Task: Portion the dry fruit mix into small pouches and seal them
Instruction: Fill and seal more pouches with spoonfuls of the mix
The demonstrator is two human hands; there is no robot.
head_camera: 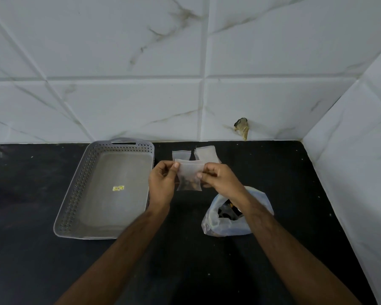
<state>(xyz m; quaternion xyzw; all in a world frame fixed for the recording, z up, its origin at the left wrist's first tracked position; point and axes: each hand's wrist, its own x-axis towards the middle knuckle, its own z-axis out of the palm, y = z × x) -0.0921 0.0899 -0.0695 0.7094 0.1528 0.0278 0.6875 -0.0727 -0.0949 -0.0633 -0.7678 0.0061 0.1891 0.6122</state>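
Note:
A small clear pouch (189, 176) with dark dry fruit in its lower half hangs above the black counter. My left hand (163, 183) pinches its top left edge. At the top right edge, my right hand (218, 179) pinches the pouch between thumb and fingers. Below my right forearm stands an open plastic bag (224, 223) holding the dry fruit mix. Spare flat pouches (205, 154) lie by the wall behind my hands.
A grey perforated plastic tray (75, 194) with a yellow sticker sits on the counter (31, 216) left of my hands. Tiled walls close the back and the right side. A damaged spot (242, 126) marks the back wall.

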